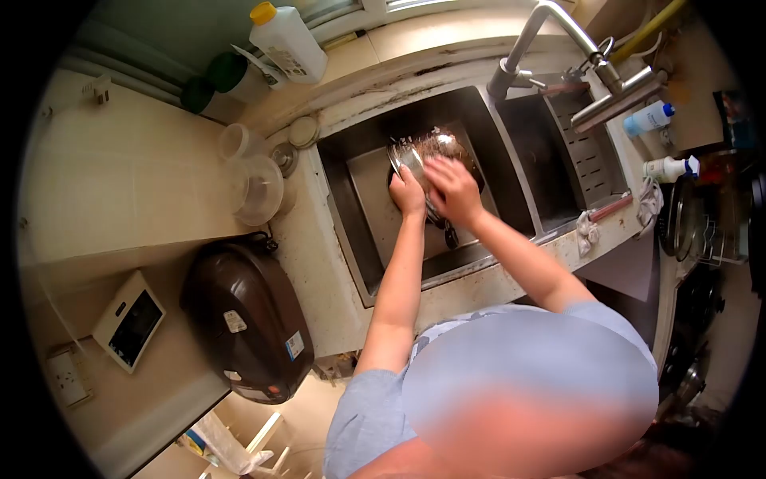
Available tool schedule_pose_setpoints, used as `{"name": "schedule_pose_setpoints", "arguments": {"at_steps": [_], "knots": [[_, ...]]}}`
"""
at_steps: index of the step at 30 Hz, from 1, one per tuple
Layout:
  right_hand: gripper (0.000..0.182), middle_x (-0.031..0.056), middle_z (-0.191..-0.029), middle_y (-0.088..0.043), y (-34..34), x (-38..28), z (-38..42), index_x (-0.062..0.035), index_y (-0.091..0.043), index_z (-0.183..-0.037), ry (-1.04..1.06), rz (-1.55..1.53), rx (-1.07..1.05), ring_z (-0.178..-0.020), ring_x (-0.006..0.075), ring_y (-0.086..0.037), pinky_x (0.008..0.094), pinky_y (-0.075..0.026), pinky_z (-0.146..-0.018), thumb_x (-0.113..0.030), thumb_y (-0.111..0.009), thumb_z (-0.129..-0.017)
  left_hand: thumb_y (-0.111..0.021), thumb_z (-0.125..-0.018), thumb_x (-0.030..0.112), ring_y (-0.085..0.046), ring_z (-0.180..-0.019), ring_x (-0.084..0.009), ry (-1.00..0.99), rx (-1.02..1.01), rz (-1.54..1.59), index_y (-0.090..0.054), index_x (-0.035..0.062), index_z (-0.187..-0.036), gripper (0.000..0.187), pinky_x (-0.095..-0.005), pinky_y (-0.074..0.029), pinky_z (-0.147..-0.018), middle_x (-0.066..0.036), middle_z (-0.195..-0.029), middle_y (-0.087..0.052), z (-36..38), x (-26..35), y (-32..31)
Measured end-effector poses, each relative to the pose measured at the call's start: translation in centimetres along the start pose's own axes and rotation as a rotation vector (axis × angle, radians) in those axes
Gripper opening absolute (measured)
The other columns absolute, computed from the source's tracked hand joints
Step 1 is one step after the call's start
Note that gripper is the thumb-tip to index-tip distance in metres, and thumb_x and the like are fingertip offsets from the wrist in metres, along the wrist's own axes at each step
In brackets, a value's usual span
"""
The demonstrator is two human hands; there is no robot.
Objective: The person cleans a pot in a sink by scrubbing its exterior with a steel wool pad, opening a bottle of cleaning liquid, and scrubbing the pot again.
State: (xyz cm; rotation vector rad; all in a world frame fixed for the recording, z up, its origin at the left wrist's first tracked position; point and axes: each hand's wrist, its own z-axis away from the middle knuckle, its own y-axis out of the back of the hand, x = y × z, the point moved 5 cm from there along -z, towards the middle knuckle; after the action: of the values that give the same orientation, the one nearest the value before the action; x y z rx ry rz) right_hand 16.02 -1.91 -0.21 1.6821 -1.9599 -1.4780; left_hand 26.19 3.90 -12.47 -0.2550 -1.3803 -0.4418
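Note:
Over the left sink basin (pixel 367 191), my left hand (pixel 407 191) grips the rim of a shiny metal bowl (pixel 407 153), thumb on the near side. The bowl is tipped on its side and glints in the light. My right hand (pixel 453 190) lies against the bowl with its fingers stretched out, slightly smeared by motion; its palm is hidden. Just behind the fingers is a bright, reflective round metal surface (pixel 447 144). Below the hands, a dark handle (pixel 451 235) pokes out toward the basin's front wall.
A tall faucet (pixel 523 56) rises behind the divider, beside a second basin (pixel 542 152). Plastic tubs (pixel 259 191) and a brown rice cooker (pixel 247 319) stand at left. A white bottle (pixel 291 48) is on the sill; a spray bottle (pixel 666 168) and cloth (pixel 587 231) sit at right.

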Motion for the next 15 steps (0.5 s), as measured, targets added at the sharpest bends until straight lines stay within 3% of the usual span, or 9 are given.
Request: {"name": "schedule_pose_setpoints", "arguments": {"at_steps": [3, 5, 6, 9, 11, 12, 13, 15], "knots": [[0.035, 0.0091, -0.115, -0.058, -0.1, 0.2, 2.5, -0.0054, -0.062, -0.104, 0.141, 0.048, -0.053, -0.107, 0.0268, -0.054, 0.0370, -0.043, -0.091, -0.008, -0.059, -0.069, -0.043, -0.091, 0.024, -0.061, -0.075, -0.0320, -0.084, 0.043, 0.004, -0.058, -0.0064, -0.090, 0.034, -0.0380, -0.045, -0.068, -0.021, -0.082, -0.063, 0.5, 1.8, -0.1], [0.036, 0.0094, -0.116, -0.058, -1.6, 1.0, -1.2, -0.0062, -0.062, -0.105, 0.053, -0.015, -0.087, -0.107, 0.0269, -0.054, 0.0370, -0.043, -0.091, -0.009, -0.061, -0.070, -0.043, -0.091, 0.024, -0.060, -0.073, -0.0351, -0.049, 0.037, 0.007, -0.058, -0.0060, -0.090, 0.033, -0.0387, -0.045, -0.068, -0.023, -0.081, -0.063, 0.6, 1.9, -0.1], [0.033, 0.0094, -0.115, -0.058, -3.2, 2.0, -4.3, -0.0064, -0.062, -0.104, -0.199, 0.007, -0.193, -0.108, 0.0267, -0.054, 0.0370, -0.043, -0.090, -0.012, -0.062, -0.072, -0.043, -0.091, 0.023, -0.060, -0.073, -0.0347, -0.049, 0.053, -0.025, -0.058, -0.0060, -0.090, 0.033, -0.0386, -0.045, -0.068, -0.022, -0.081, -0.063, 0.9, 1.5, -0.1], [0.031, 0.0093, -0.114, -0.059, -1.4, 0.3, -1.9, -0.0067, -0.063, -0.104, 0.009, 0.057, -0.067, -0.110, 0.0268, -0.052, 0.0376, -0.042, -0.092, -0.019, -0.063, -0.076, -0.043, -0.091, 0.023, -0.061, -0.074, -0.0337, -0.070, 0.044, -0.051, -0.058, -0.0062, -0.090, 0.033, -0.0386, -0.046, -0.068, -0.021, -0.081, -0.063, 0.4, 2.9, -0.2], [0.031, 0.0087, -0.118, -0.057, -1.1, 0.2, 0.3, -0.0080, -0.062, -0.104, 0.036, 0.054, -0.067, -0.113, 0.0263, -0.051, 0.0417, -0.037, -0.097, -0.021, -0.061, -0.077, -0.042, -0.091, 0.023, -0.061, -0.076, -0.0340, -0.030, 0.035, -0.030, -0.058, -0.0063, -0.090, 0.033, -0.0387, -0.045, -0.068, -0.022, -0.082, -0.063, 1.2, 3.1, 0.0], [0.029, 0.0086, -0.115, -0.058, -0.5, 0.4, -0.3, -0.0082, -0.063, -0.102, 0.095, 0.086, -0.051, -0.110, 0.0267, -0.052, 0.0405, -0.039, -0.094, -0.020, -0.061, -0.076, -0.043, -0.091, 0.024, -0.060, -0.073, -0.0367, -0.144, 0.107, -0.024, -0.057, -0.0064, -0.087, 0.034, -0.0401, -0.045, -0.065, -0.023, -0.079, -0.062, 1.7, 4.4, -0.2], [0.027, 0.0086, -0.112, -0.060, -0.2, 0.1, 0.1, -0.0084, -0.063, -0.101, 0.130, 0.100, -0.042, -0.108, 0.0271, -0.054, 0.0394, -0.041, -0.092, -0.019, -0.061, -0.076, -0.043, -0.091, 0.024, -0.060, -0.073, -0.0367, -0.132, 0.116, -0.018, -0.057, -0.0064, -0.087, 0.034, -0.0401, -0.045, -0.065, -0.023, -0.079, -0.062, 1.7, 4.6, -0.1], [0.024, 0.0079, -0.104, -0.063, -1.9, 1.8, -3.8, -0.0087, -0.064, -0.097, -0.065, 0.101, -0.103, -0.101, 0.0279, -0.057, 0.0371, -0.045, -0.085, -0.016, -0.061, -0.074, -0.042, -0.091, 0.024, -0.058, -0.069, -0.0388, -0.112, 0.074, -0.180, -0.056, -0.0067, -0.082, 0.035, -0.0421, -0.044, -0.062, -0.024, -0.074, -0.060, 1.6, 4.5, 0.0]]}}
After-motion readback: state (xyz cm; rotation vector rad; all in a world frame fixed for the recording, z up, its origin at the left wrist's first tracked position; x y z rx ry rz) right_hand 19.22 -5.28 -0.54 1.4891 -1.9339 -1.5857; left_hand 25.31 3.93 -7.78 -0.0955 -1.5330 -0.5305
